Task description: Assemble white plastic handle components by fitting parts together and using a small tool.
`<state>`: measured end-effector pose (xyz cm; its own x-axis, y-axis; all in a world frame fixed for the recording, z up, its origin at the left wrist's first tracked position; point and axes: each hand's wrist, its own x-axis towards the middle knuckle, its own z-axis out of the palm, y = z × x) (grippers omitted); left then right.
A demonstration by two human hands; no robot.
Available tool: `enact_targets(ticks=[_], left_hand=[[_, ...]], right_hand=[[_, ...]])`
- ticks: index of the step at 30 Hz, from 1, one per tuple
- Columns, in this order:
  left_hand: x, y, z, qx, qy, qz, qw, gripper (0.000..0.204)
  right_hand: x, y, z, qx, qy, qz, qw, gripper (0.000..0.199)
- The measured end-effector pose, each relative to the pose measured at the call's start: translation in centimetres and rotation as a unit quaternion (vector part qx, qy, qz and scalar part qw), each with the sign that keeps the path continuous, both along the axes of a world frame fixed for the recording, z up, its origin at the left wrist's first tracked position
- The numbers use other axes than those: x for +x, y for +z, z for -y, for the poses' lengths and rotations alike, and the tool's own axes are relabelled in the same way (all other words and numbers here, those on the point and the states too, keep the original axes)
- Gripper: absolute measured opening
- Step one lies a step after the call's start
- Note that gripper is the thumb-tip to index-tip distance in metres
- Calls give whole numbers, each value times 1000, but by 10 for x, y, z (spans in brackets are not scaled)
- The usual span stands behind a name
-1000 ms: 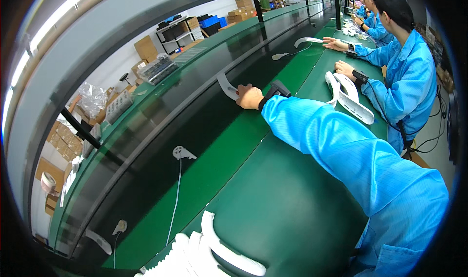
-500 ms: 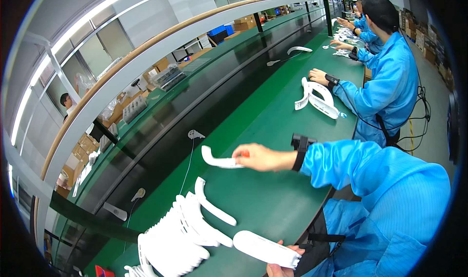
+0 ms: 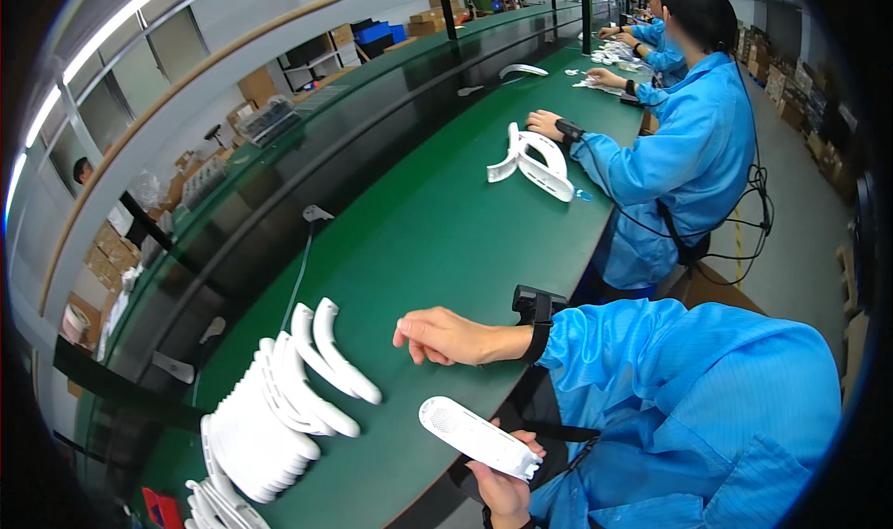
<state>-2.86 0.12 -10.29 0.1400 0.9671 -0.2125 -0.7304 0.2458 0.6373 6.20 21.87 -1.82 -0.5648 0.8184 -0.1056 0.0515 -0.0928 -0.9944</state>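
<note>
My left hand [image 3: 507, 492] is closed around the notched end of a long white plastic housing [image 3: 474, 433]. A patch of small holes shows near its rounded far end. My right hand [image 3: 442, 336] hovers over the green table [image 3: 419, 250] with loosely bent fingers and nothing visible in them. Left of it lies a curved white plastic piece [image 3: 342, 354], beside another curved white piece [image 3: 312, 366]. A tight row of similar white pieces [image 3: 256, 427] stretches toward the lower left. A black device is strapped to my right wrist.
Farther along the table, a co-worker in blue [image 3: 688, 129] sits near curved white parts [image 3: 535, 163]. More workers are beyond. A dark channel with a rail [image 3: 363, 138] runs along the far side. A red object [image 3: 163, 508] sits at the lower left.
My right hand has let go of the curved white piece, which now lies at the end of the row. My left hand still holds the housing, its holed face now visible. The view has shifted.
</note>
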Motion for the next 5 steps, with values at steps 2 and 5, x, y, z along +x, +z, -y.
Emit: enact_targets(ticks=[2,5], left_hand=[[12,-6,-7,5,1,20,1000,80],[24,-2,-14,-13,6,50,999,74]], right_hand=[[15,3,8,-31,-15,-71,997,44],[27,1,20,-47,-7,-224,973,46]])
